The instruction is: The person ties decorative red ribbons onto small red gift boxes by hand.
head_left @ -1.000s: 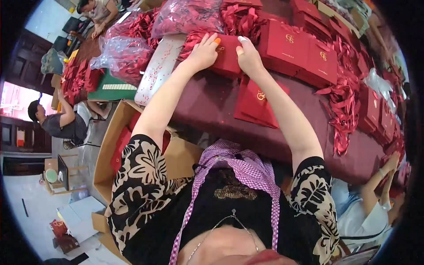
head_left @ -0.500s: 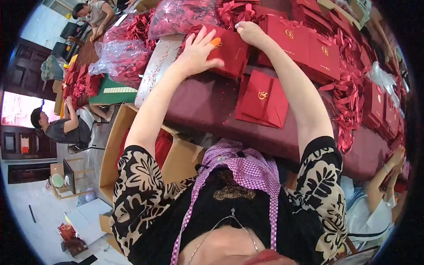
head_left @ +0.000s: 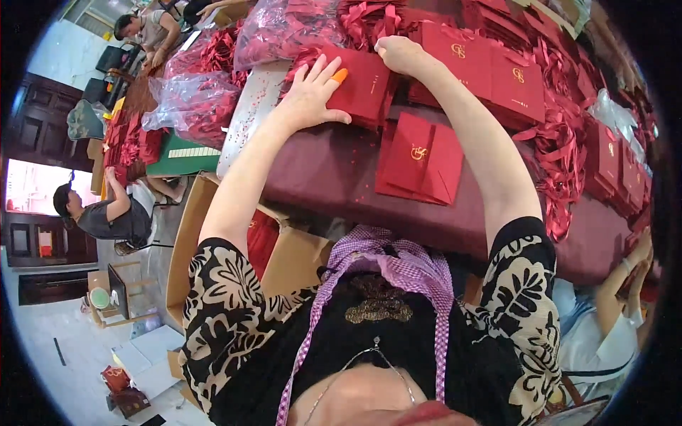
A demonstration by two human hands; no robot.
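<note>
A stack of flat red paper bags (head_left: 364,89) lies on the table in front of me. My left hand (head_left: 310,99) rests on its left part, fingers spread, with an orange cover on one fingertip. At the stack's far right corner is my right hand (head_left: 399,57), its fingers curled together; whatever they pinch, if anything, is hidden. Nearer to me lie a few red bags (head_left: 405,153) with gold print. More upright red bags (head_left: 455,67) stand to the right, below and beyond my right forearm.
A dark red cloth (head_left: 320,170) covers the table. Clear plastic sacks (head_left: 284,32) of red ribboned bags sit at the far left. Red ribbons (head_left: 558,163) hang at the right. An open cardboard box (head_left: 298,248) stands below the table edge. Other people (head_left: 114,213) work nearby.
My left hand has shifted slightly left and nearer on the stack. My right hand stays at the far corner, with only a slight shift in view.
</note>
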